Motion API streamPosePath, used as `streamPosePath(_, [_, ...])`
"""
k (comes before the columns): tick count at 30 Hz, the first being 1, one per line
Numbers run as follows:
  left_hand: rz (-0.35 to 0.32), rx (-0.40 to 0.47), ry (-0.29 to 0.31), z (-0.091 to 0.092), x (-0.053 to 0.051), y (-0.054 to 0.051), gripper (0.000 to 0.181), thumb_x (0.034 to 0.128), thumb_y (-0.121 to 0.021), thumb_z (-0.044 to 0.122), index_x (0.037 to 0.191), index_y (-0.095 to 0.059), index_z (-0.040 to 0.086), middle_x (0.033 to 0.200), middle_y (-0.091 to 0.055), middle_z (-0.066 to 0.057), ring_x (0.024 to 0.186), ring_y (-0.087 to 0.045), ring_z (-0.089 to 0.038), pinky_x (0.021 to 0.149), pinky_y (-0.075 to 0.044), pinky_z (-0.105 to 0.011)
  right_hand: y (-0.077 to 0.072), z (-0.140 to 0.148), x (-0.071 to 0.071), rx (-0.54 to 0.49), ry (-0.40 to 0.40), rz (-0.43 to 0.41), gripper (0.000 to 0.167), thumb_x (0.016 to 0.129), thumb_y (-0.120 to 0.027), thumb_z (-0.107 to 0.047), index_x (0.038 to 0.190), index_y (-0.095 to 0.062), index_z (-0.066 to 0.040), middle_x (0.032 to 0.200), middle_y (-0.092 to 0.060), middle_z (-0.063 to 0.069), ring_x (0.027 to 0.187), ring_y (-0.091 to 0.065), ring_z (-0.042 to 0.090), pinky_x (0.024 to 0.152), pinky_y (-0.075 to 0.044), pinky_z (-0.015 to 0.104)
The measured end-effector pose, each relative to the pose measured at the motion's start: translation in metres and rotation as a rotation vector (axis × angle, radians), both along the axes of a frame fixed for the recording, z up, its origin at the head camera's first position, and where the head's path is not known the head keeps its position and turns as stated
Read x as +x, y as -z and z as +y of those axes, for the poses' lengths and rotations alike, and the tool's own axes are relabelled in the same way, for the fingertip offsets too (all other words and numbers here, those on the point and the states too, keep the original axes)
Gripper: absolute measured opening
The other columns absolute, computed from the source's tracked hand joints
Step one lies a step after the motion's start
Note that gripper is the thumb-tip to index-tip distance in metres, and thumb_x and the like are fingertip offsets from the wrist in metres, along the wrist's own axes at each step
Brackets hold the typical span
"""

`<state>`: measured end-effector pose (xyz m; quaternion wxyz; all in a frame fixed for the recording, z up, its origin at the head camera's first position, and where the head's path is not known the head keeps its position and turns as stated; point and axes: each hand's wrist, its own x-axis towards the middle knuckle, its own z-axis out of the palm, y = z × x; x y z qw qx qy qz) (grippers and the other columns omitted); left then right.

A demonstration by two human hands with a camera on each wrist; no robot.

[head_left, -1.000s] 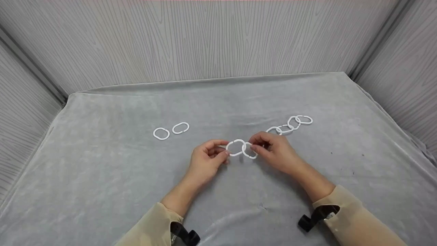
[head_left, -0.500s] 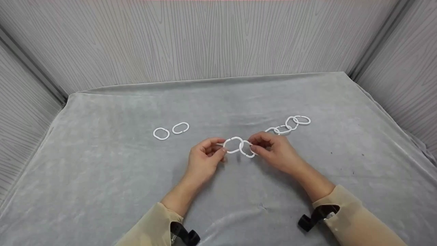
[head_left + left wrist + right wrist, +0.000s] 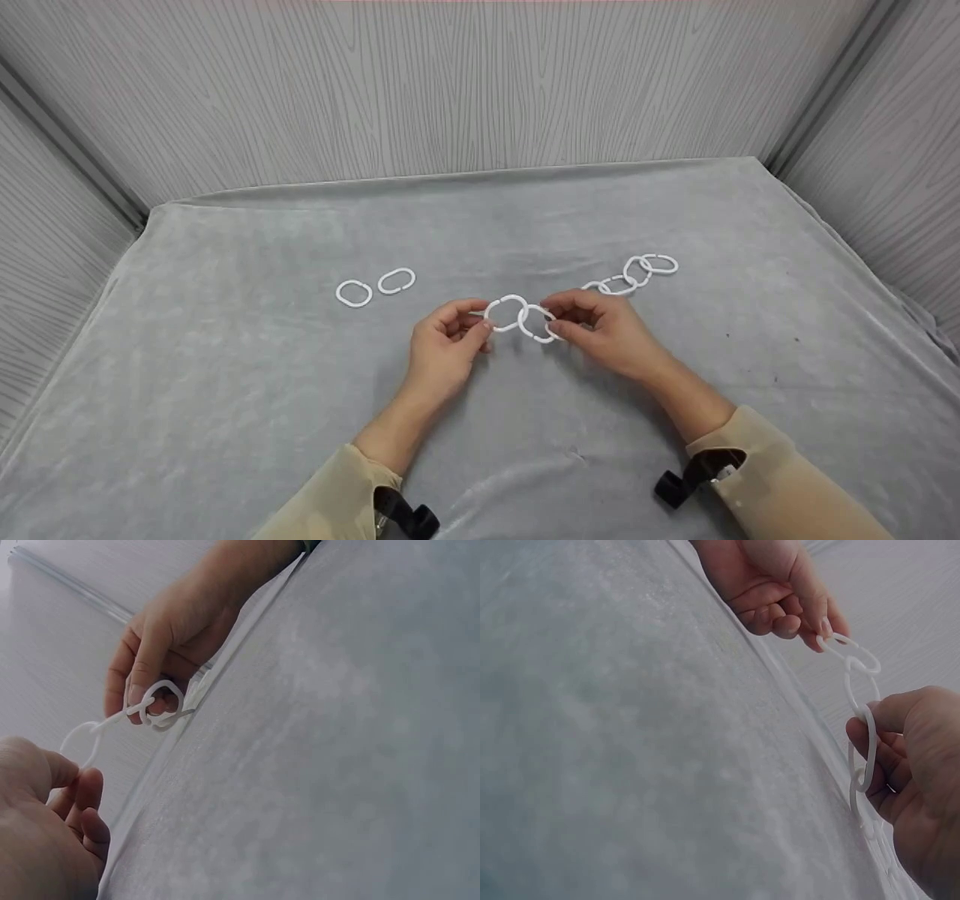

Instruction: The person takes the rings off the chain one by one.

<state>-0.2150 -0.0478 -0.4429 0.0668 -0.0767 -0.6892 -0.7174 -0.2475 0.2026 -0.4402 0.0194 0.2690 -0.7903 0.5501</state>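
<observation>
In the head view my left hand (image 3: 442,351) pinches the white plastic end link (image 3: 516,297) of a chain between thumb and forefinger. That link hooks through a second white link (image 3: 528,334), which my right hand (image 3: 606,330) holds with thumb and index finger. Both links are raised above the cloth. Beyond the right fingers the chain (image 3: 628,267) runs on, lying on the cloth toward the back right. In the right wrist view a further link (image 3: 870,757) hangs by the right fingertips, and part of the chain hides behind that hand.
Two loose white links, a rounder one (image 3: 338,292) and a longer one (image 3: 397,270), lie apart from each other at the back left. Grey cloth (image 3: 225,412) covers the table. Wood-grain panels (image 3: 465,90) stand behind and at both sides.
My left hand has moved slightly left and away from me with the end link. The chain has slid left after it, showing more of the second link. My right hand has hardly moved.
</observation>
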Motion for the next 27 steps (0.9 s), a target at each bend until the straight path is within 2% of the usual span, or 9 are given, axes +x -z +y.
streamPosePath(12, [0.002,0.005,-0.036,0.0002,-0.0009,0.0010,0.023,0.0938,-0.072,-0.008,0.116,-0.070,-0.011,0.090,-0.074,-0.017,0.067,-0.065,-0.016,0.065,-0.058,-0.024,-0.0009,-0.0006,-0.0001,-0.055,-0.021,-0.034,0.026,0.094,-0.077,0.002,0.119,-0.075,0.004,0.106,-0.075,0.021,0.088,-0.070,0.012,0.076,-0.055,0.020])
streamPosePath(17, [0.000,0.007,-0.033,0.0005,-0.0012,0.0009,0.023,0.0940,-0.072,-0.007,0.116,-0.071,-0.012,0.090,-0.074,-0.018,0.066,-0.065,-0.015,0.065,-0.058,-0.024,0.0002,-0.0003,-0.0005,-0.045,-0.016,-0.001,0.023,0.094,-0.077,0.003,0.116,-0.076,0.007,0.105,-0.076,0.017,0.087,-0.069,0.011,0.074,-0.055,0.019])
streamPosePath(22, [0.002,0.002,-0.030,0.0000,-0.0007,-0.0001,0.023,0.0939,-0.071,-0.008,0.117,-0.071,-0.011,0.091,-0.074,-0.020,0.066,-0.065,-0.016,0.065,-0.057,-0.024,0.0013,-0.0006,-0.0018,-0.047,-0.032,0.040,0.021,0.095,-0.076,0.003,0.115,-0.076,0.009,0.106,-0.075,0.022,0.088,-0.068,0.010,0.075,-0.055,0.019])
streamPosePath(27, [0.009,-0.009,-0.022,0.0001,-0.0002,-0.0001,0.023,0.0941,-0.071,-0.007,0.117,-0.071,-0.011,0.092,-0.074,-0.019,0.067,-0.065,-0.017,0.065,-0.057,-0.024,0.0010,-0.0003,-0.0021,-0.061,-0.046,0.038,0.022,0.095,-0.076,0.003,0.117,-0.076,0.009,0.109,-0.075,0.025,0.092,-0.069,0.011,0.078,-0.056,0.020])
